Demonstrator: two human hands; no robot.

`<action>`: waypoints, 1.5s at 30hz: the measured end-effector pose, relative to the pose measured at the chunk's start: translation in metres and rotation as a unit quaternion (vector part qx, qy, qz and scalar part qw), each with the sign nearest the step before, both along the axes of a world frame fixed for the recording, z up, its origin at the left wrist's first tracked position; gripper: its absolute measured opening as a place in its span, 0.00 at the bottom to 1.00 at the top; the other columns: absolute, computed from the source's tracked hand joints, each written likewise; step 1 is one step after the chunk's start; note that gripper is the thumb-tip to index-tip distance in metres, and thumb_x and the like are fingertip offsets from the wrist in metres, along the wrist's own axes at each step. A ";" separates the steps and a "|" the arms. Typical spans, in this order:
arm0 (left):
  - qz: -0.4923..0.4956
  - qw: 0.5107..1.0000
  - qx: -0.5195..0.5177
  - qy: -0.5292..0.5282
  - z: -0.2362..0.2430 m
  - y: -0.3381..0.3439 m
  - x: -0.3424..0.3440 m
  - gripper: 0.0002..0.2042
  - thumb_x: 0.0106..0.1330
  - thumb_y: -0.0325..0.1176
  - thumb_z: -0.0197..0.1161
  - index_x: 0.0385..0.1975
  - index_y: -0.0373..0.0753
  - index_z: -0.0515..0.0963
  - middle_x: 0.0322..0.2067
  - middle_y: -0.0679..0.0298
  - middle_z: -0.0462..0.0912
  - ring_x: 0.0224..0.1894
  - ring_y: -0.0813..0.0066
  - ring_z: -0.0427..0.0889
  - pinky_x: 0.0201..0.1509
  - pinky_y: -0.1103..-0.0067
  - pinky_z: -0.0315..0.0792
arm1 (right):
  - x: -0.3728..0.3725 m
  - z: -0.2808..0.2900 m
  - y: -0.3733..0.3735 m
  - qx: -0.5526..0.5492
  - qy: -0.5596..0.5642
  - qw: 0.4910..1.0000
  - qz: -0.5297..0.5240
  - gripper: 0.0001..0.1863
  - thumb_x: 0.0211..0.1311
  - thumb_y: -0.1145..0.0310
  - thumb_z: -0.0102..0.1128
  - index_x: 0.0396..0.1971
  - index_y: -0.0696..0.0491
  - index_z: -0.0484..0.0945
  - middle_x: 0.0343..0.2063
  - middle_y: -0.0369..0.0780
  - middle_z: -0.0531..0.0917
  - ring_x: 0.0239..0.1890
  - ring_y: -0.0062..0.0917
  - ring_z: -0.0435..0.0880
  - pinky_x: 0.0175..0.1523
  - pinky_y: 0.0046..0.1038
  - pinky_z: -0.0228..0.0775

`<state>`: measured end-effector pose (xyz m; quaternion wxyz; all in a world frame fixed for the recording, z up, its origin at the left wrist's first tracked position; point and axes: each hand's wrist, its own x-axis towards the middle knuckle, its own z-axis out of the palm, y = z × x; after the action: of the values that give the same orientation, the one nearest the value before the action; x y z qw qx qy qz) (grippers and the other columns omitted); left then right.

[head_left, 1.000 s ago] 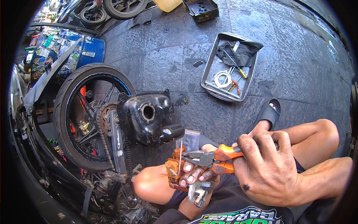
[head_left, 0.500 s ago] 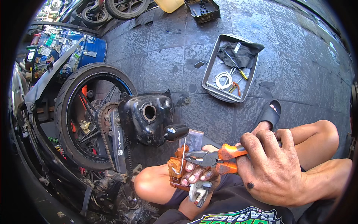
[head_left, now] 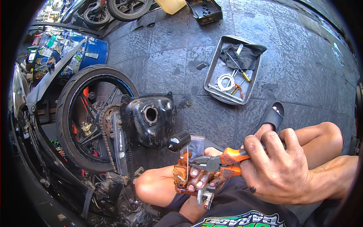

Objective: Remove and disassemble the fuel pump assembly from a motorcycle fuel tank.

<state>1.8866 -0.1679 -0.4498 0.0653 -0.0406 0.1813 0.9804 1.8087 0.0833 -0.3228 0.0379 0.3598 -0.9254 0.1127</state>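
Observation:
My left hand [head_left: 199, 178], fingers blackened with grime, is closed around an orange-brown fuel pump unit [head_left: 180, 173] above my lap. At its lower end sits a pale grey metal fitting [head_left: 205, 196]. A thin bent wire [head_left: 188, 162] rises from the unit to a black cylindrical float [head_left: 179, 141]. My right hand [head_left: 278, 166] grips combination pliers [head_left: 230, 156] with orange handles. The plier jaws point left and reach the wire and the upper part of the unit; whether they pinch it I cannot tell. A clear plastic bag [head_left: 197, 145] shows behind the wire.
A black fuel tank [head_left: 166, 113] with a round opening stands ahead of my hands, beside a motorcycle rear wheel [head_left: 62, 121]. Farther right lies a grey tray [head_left: 207, 81] with screwdrivers, a metal ring and a dark cloth. A blue drum [head_left: 96, 51] and black bin [head_left: 211, 18] stand farther back.
The float has tilted and sits slightly lower. My left hand and the pump unit have turned a little and shifted slightly right; the pliers have stayed nearly in place.

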 end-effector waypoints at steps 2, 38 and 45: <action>0.002 1.000 0.000 -0.002 0.000 0.002 -0.001 0.26 0.74 0.57 0.49 0.41 0.37 0.80 0.21 0.70 0.85 0.37 0.77 0.82 0.43 0.76 0.66 | -0.001 0.001 0.002 0.008 -0.001 1.000 0.001 0.11 0.28 0.61 0.61 0.11 0.53 0.73 0.31 0.41 0.77 0.34 0.31 0.75 0.33 0.33 0.58; -0.017 0.987 0.143 -0.069 -0.040 0.038 0.021 0.34 0.71 0.53 0.58 0.58 0.21 0.66 0.46 0.39 0.75 0.46 0.55 0.85 0.49 0.72 0.82 | -0.201 -0.360 0.057 0.035 -0.195 0.898 -0.392 0.16 0.61 0.67 0.53 0.44 0.63 0.73 0.37 0.58 0.84 0.44 0.54 0.84 0.51 0.48 0.76; 0.060 0.996 -0.051 -0.049 -0.035 0.035 0.025 0.31 0.69 0.50 0.62 0.57 0.24 0.71 0.45 0.38 0.79 0.46 0.50 0.84 0.50 0.63 0.82 | -0.138 -0.055 0.050 -0.156 -0.384 0.900 -0.131 0.14 0.62 0.76 0.50 0.44 0.64 0.78 0.16 0.37 0.72 0.23 0.16 0.72 0.29 0.26 0.67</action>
<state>1.9114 -0.1326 -0.4844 0.0130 -0.1029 0.2245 0.9689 1.6703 0.1328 -0.3782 -0.2501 0.1530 -0.8776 0.3794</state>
